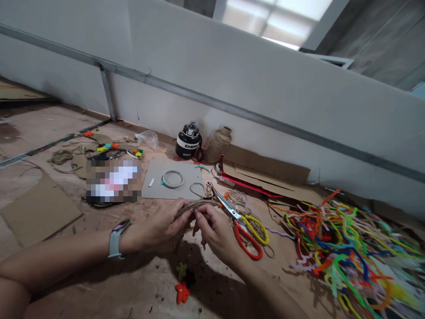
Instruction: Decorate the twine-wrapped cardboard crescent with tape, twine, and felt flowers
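A twine-wrapped band (200,203), curved like part of a ring, is between my hands over the table. My left hand (171,221) grips it from the left, thumb and fingers closed. On its right side, my right hand (215,230) pinches at the band with thumb and forefinger; the exact spot is partly hidden by the fingers. Just past my right hand are scissors (236,215) with one red and one yellow handle, blades pointing away to the left. An orange-red flower (182,293) and an olive-yellow flower (181,270) show below my hands.
Pipe cleaners (345,248) are heaped at right. Behind are a black bottle (187,141), a twine spool (219,142) and a cardboard box (259,177). A tape roll (173,179) rests on grey board (152,170). Cardboard (40,208) lies left; a white partition (212,75) stands behind.
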Demonstrator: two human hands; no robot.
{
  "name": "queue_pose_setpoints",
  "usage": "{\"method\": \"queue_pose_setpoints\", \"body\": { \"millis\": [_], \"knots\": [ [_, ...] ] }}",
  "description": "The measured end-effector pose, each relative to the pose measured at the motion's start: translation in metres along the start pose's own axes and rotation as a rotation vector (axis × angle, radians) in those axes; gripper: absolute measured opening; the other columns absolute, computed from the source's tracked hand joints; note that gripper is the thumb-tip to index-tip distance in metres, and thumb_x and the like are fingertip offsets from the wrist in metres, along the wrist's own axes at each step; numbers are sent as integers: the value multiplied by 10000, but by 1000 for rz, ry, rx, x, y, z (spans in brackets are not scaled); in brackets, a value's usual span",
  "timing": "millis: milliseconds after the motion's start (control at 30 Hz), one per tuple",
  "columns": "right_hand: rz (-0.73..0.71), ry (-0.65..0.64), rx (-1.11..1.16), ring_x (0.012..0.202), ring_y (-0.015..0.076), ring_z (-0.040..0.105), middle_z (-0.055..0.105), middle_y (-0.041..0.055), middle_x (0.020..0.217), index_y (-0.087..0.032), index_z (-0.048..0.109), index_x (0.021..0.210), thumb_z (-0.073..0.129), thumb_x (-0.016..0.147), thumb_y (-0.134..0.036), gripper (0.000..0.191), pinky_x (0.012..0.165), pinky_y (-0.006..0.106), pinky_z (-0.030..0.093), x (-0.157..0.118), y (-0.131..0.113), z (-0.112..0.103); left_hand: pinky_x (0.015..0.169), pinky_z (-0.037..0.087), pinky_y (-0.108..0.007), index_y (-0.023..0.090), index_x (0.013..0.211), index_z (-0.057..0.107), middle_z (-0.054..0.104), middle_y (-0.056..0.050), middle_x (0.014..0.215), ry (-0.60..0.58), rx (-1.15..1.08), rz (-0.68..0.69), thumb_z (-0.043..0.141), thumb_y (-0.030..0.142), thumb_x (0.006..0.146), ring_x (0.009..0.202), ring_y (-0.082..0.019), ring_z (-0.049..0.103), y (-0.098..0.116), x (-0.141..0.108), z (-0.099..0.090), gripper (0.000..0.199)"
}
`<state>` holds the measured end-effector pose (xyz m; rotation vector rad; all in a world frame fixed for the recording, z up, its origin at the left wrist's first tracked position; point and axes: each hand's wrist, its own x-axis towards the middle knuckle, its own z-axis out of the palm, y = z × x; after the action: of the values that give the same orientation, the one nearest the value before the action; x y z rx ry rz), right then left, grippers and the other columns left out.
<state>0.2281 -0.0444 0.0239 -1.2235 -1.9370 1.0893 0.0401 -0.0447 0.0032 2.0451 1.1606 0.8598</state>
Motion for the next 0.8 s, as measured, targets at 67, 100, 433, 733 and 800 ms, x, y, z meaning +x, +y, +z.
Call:
{"method": "queue_pose_setpoints", "body": {
  "millis": [67, 100, 433, 733, 800],
  "knots": [
    [2, -4, 12, 416, 75, 479, 605, -23, 635, -191, 517, 874, 423, 957, -334, 190, 415, 190, 401, 0, 0, 0, 764, 482, -289, 183, 979, 583, 663, -47, 844, -8, -23, -3, 368, 411, 985, 795, -177, 607, -1, 1, 0, 314],
    [1, -6, 9, 414, 74, 479, 610, -21, 643, -192, 513, 879, 415, 961, -338, 194, 415, 190, 400, 0, -1, 0, 760, 482, -289, 183, 979, 582, 661, -45, 838, -5, -33, -5, 373, 421, 983, 789, -176, 604, -2, 1, 0, 317],
    [-1, -38, -72, 431, 81, 484, 623, -7, 681, -193, 508, 914, 384, 974, -333, 196, 437, 203, 399, -2, -2, 0, 653, 451, -252, 180, 948, 576, 631, -16, 798, 32, -83, -21, 420, 431, 961, 701, -147, 554, -9, 5, 4, 297],
    [11, -43, -67, 436, 82, 479, 618, -10, 677, -191, 511, 934, 383, 973, -314, 181, 439, 203, 393, -1, 0, 0, 707, 461, -269, 192, 997, 573, 629, -19, 812, 14, -49, -18, 400, 428, 969, 735, -159, 561, -9, 3, 2, 294],
    [10, -40, -69, 438, 83, 481, 619, -8, 678, -191, 510, 927, 383, 972, -316, 184, 438, 203, 392, -1, -1, 0, 732, 464, -281, 193, 1012, 570, 635, -25, 828, -3, -44, -10, 379, 432, 978, 747, -163, 568, -9, 4, 1, 308]
  ]
}}
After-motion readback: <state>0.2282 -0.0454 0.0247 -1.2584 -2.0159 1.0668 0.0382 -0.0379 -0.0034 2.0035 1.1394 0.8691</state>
